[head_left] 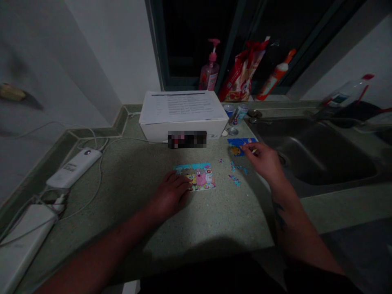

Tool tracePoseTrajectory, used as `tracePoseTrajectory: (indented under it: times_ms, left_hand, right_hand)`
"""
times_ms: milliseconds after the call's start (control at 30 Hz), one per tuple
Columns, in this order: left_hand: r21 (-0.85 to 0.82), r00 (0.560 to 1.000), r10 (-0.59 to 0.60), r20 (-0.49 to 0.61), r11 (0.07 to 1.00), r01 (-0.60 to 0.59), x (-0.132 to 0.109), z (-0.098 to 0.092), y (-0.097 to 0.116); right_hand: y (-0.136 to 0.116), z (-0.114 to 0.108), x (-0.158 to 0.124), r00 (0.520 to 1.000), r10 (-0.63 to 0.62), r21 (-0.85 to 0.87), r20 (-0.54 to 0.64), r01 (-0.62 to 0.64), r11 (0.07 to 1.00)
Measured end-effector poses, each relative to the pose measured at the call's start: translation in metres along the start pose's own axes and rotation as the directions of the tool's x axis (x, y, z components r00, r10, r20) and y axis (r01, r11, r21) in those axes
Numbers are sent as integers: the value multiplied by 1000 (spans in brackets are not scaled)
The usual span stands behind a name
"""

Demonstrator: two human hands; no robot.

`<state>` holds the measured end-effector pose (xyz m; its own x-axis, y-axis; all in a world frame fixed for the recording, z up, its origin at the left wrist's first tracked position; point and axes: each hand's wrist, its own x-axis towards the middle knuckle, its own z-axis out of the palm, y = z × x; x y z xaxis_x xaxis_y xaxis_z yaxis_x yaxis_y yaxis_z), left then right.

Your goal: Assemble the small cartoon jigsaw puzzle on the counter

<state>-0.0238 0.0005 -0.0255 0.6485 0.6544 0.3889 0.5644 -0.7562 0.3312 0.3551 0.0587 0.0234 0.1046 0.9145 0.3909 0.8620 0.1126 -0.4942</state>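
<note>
Dark clothing (214,275) is seen nearest the camera, with bare forearms (101,249) stretched over a speckled grey-green countertop (202,222). The left edge of a flat, rectangular jigsaw puzzle (200,177), brightly printed with cartoon figures, is covered by the left hand (173,190), which is laid palm down with the fingers loosely spread and slightly bent; nothing is seen to be gripped there. By the right hand (263,160), thumb and forefinger are set in a narrow pinch over a blue rectangular card (234,143) with a yellow figure; whether a small piece is held between them cannot be told. Between both hands' fingers, nearer the right ones, small light-blue and multicoloured loose pieces (235,181) are scattered, apart from the puzzle. The work is judged well advanced but unfinished: a cyan top band and several figures are shown in place, while a greyish patch beside the left fingertips may be unfilled, though this cannot be settled in the dimness. The scattered pieces are presumably left to be fitted. Well beyond the left fingertips, a white cardboard box (180,130) is placed.
</note>
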Motion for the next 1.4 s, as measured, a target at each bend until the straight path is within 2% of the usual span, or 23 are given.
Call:
tracePoseTrajectory:
  times_ms: [133, 267, 367, 433, 500, 567, 667, 833, 1067, 1400]
  left_hand:
    - [0, 1000, 13, -19, 1000, -13, 0, 0, 0]
    - [10, 999, 24, -35, 1000, -23, -1, 0, -1]
    - [13, 999, 16, -31, 1000, -15, -1, 1, -1]
    - [10, 1000, 9, -21, 1000, -9, -1, 1, -1]
    - [4, 1000, 14, -17, 1000, -14, -1, 1, -1]
    - [0, 1000, 23, -18, 1000, -23, -1, 0, -2]
    - [-1, 999, 27, -20, 1000, -27, -1, 0, -2]
    - [19, 999, 26, -36, 1000, -25, -1, 2, -2]
    - [12, 999, 30, -29, 1000, -29, -1, 1, -2]
    - [10, 1000, 0, -12, 1000, 0, -1, 1, 0]
  right_hand:
    - [5, -4, 1, 995, 77, -54, 58, -74, 996]
    - [5, -7, 2, 974, 86, -113, 212, -63, 992]
    - [4, -10, 2, 935, 90, -132, 344, -47, 990]
    - [3, -12, 1, 864, 73, -106, 499, -22, 994]
    - [2, -13, -3, 765, 41, -61, 643, -3, 998]
    - [1, -13, -8, 684, 30, -38, 729, -3, 999]
    - [-1, -11, -13, 630, 58, -62, 775, -16, 998]
    - [-10, -7, -14, 651, 108, -148, 751, 6, 989]
    - [-19, 2, -17, 659, 78, -138, 748, 40, 990]
    - [-22, 3, -18, 665, 45, -125, 746, 73, 990]
